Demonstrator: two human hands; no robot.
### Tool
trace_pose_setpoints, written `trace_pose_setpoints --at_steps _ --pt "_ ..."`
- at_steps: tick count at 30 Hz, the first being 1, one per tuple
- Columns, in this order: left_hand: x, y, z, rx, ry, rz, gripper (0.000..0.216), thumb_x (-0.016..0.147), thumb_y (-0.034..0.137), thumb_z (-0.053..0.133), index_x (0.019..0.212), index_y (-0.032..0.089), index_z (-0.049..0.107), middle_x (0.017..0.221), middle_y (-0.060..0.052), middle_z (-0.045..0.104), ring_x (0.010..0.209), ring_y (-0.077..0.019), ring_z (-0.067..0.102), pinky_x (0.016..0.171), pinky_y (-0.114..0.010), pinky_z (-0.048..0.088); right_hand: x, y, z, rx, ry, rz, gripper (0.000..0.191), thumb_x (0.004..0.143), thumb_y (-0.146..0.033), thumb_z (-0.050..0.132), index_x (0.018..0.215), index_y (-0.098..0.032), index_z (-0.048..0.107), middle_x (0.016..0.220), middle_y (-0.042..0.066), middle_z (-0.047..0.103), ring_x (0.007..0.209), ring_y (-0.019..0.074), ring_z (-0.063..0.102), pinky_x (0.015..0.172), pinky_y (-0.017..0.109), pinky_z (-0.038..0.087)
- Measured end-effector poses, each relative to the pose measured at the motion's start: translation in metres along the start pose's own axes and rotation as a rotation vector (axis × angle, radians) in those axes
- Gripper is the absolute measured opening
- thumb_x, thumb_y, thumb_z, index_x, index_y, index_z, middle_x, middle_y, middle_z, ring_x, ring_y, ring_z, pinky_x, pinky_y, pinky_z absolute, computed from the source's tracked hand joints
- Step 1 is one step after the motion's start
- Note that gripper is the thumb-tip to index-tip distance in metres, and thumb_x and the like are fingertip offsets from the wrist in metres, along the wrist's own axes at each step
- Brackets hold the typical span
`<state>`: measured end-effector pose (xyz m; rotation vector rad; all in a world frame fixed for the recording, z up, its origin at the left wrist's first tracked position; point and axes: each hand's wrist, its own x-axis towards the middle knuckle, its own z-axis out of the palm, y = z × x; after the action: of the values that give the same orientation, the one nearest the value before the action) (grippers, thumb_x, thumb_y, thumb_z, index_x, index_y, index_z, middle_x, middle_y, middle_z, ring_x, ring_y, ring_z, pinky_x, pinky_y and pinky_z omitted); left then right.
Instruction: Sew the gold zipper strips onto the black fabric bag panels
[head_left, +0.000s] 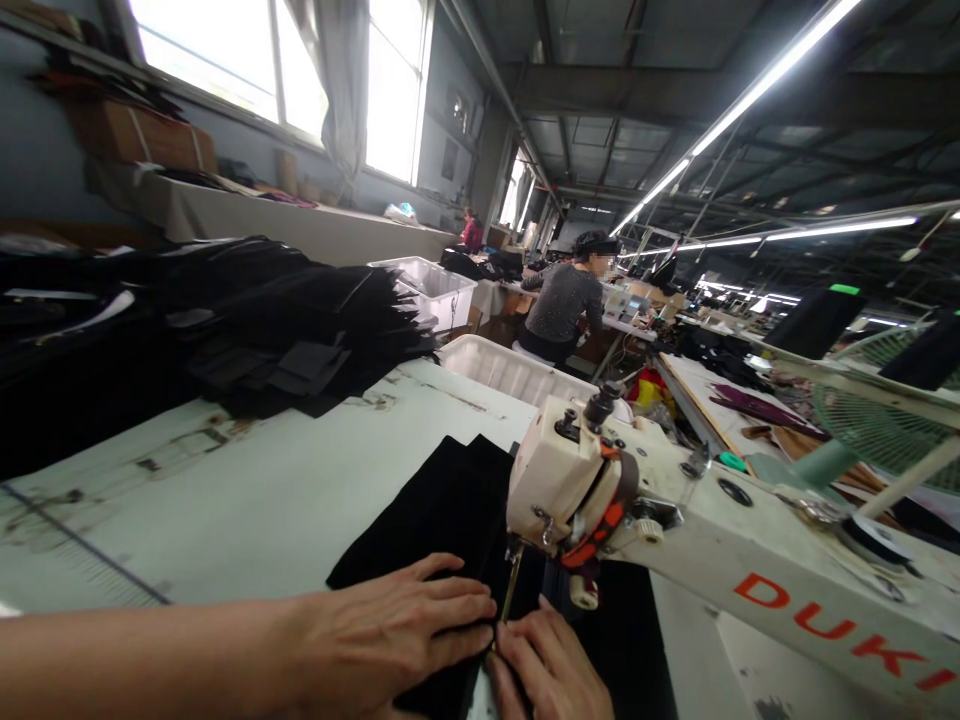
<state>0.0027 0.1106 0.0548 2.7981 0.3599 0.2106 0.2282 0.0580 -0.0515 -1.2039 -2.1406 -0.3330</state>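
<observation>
I see one sewing machine (675, 500) and one strip of black cloth (442, 505) lying on the table (247, 500) under its needle. My left hand (390, 630) lies flat, fingers spread, pressing the cloth. My right hand (551, 665) rests beside it, fingers loosely curled on the cloth, gripping nothing. Two white bins (480, 330) stand behind, and two people work farther back.

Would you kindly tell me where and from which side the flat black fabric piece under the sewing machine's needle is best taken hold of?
Probably the far free end of the flat black fabric piece, approached from the left over the bare white table. It lies flat and uncovered there, while the cream sewing machine head blocks the right, and the left hand and right hand press the near end.
</observation>
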Motion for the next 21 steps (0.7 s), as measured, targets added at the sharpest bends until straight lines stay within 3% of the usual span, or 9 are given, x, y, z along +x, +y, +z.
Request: trace_pose_setpoints --at_steps 5,9,12,14,17,21 --pt "0.009 -0.015 0.004 -0.031 -0.045 -0.036 0.062 0.093 0.041 0.057 0.145 0.011 0.041 0.143 -0.018 0.05 0.134 -0.031 0.045 0.117 -0.048 0.025 0.012 0.016 -0.01 0.079 -0.17 -0.011 0.019 0.09 -0.013 0.051 0.099 -0.026 0.061 0.089 0.0 0.067 0.085 0.0174 0.067 0.083 0.028 0.056" --pt "0.012 -0.023 0.011 -0.03 -0.001 -0.032 0.066 0.09 0.045 0.06 0.145 0.012 0.043 0.139 -0.017 0.053 0.132 -0.0301 0.047 0.118 -0.048 0.023 0.017 0.019 -0.014 0.041 -0.188 0.041 0.019 0.092 -0.015 0.049 0.101 -0.027 0.061 0.097 0.0 0.069 0.091 0.019 0.067 0.083 0.03 0.056" --pt "0.013 -0.023 0.024 -0.025 0.08 -0.038 0.074 0.083 0.048 0.068 0.139 0.005 0.048 0.133 -0.021 0.057 0.13 -0.0319 0.049 0.118 -0.047 0.026 0.019 0.018 -0.016 0.02 -0.189 0.048 0.021 0.094 -0.017 0.048 0.105 -0.028 0.063 0.1 0.0 0.069 0.095 0.0202 0.067 0.085 0.033 0.056" --pt "0.015 -0.023 0.035 -0.007 0.176 -0.061 0.058 0.086 0.04 0.066 0.13 0.003 0.056 0.127 -0.022 0.061 0.128 -0.0312 0.052 0.115 -0.043 0.033 0.021 0.015 -0.02 0.044 -0.176 0.067 0.023 0.095 -0.017 0.048 0.107 -0.027 0.064 0.101 0.0 0.07 0.097 0.0203 0.067 0.088 0.033 0.056" --pt "0.019 -0.027 0.044 -0.044 0.265 -0.123 0.028 0.092 0.018 0.054 0.116 0.009 0.066 0.124 -0.016 0.065 0.121 -0.0256 0.059 0.106 -0.035 0.045 0.025 0.011 -0.023 0.118 -0.134 0.164 0.021 0.093 -0.018 0.052 0.101 -0.025 0.069 0.099 0.002 0.07 0.095 0.0203 0.068 0.084 0.032 0.057" --pt "0.025 -0.033 0.038 -0.249 0.334 -0.281 0.022 0.095 0.021 0.052 0.108 0.015 0.069 0.11 -0.008 0.071 0.098 -0.0188 0.07 0.088 -0.027 0.055 0.032 0.004 -0.022 0.218 -0.129 0.382 0.016 0.083 -0.014 0.065 0.087 -0.026 0.074 0.097 0.002 0.071 0.087 0.0197 0.069 0.08 0.031 0.058"
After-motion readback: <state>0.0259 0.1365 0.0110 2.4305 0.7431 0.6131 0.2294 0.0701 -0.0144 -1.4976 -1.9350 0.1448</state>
